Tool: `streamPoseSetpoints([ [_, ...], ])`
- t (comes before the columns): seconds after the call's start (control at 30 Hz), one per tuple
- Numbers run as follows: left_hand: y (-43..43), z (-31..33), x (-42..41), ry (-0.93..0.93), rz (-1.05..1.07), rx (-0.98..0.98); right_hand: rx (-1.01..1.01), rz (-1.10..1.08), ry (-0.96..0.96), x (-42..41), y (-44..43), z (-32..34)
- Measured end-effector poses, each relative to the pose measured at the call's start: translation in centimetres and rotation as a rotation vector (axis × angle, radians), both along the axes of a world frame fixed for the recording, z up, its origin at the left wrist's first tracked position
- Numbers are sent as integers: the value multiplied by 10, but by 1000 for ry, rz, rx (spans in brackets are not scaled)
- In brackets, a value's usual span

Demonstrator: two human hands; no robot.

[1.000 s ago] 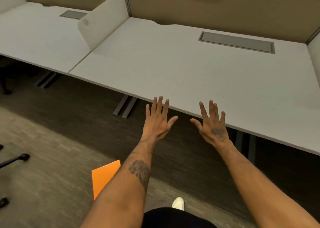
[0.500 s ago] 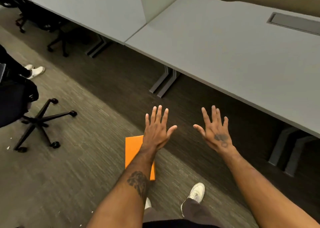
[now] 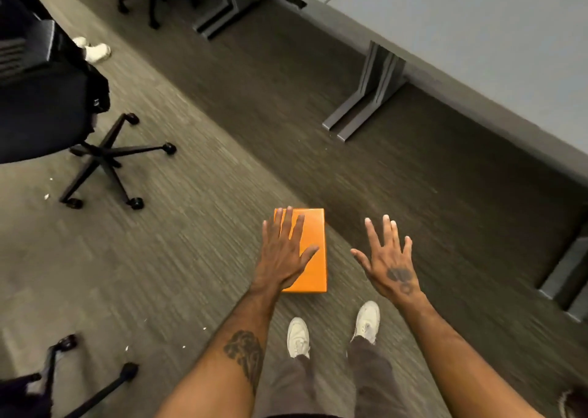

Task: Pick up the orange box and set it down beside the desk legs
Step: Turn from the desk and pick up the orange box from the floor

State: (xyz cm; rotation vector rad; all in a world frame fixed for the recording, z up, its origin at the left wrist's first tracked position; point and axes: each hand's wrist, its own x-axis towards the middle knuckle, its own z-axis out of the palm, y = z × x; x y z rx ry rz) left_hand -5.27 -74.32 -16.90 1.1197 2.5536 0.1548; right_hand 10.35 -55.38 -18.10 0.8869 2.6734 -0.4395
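Orange box (image 3: 313, 252): flat rectangular, plain bright orange top, no markings visible. Lies flat on grey carpet, long axis running away from viewer, near end just ahead of the shoes. Left part of lid hidden behind a hand. Desk legs (image 3: 366, 96): dark grey metal pair w/ long floor feet, under the pale surface, well apart from box, up and to the right.

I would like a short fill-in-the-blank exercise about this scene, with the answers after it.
1. The box on the carpet is ____ in colour.
2. The ____ hand overlaps the box in the view.
3. The right hand has its fingers ____ and holds nothing.
4. The shoes just behind the box are ____.

Answers: orange; left; spread; white
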Motion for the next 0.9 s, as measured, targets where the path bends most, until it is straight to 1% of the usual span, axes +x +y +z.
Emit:
streamPoseSetpoints([
  [0.13, -29, -47, -5, -62, 23, -56, -47, 27, -46, -13, -31, -40],
  [0.3, -39, -114, -7, -126, 100, -90, -71, 72, -79, -28, -53, -98],
  [0.4, -43, -162, -12, -127, 103, -115, -109, 28, -82, -35, -54, -142],
  [0.6, -49, -267, -15, -182, 91, -157, -211, -106, -75, -39, -53, -246],
  [0.8, -64, -389, -16, -236, 64, -236, -275, -29, -151, -48, -64, -374],
  [0.9, -71, -451, -18, -278, 118, -250, -312, 12, -147, -54, -69, -434],
])
